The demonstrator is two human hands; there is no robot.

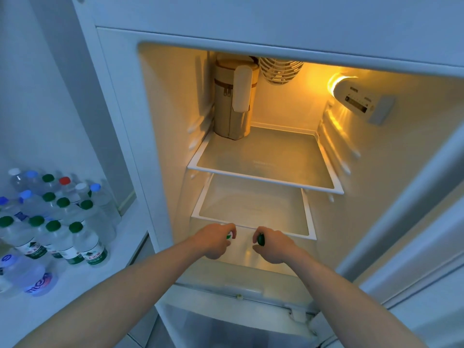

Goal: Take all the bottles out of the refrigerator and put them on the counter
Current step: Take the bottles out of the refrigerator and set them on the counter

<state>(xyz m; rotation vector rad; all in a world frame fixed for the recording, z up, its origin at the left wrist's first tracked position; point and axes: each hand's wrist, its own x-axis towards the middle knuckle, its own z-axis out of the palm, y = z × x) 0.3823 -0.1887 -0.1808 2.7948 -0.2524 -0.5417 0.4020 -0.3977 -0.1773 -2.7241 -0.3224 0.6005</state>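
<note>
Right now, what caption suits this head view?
Both hands grip green-capped bottles low in the fridge; many bottles stand on the counter.

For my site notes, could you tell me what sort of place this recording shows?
Probably a home kitchen or pantry corner: an open refrigerator with lit, mostly bare shelves, and a white counter beside it crowded with water bottles. Both hands, left hand and right hand, reach into it.

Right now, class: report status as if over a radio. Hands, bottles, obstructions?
Left hand and right hand each shut on a green cap, low in the fridge. Many bottles on the counter. Nothing blocking.
</note>
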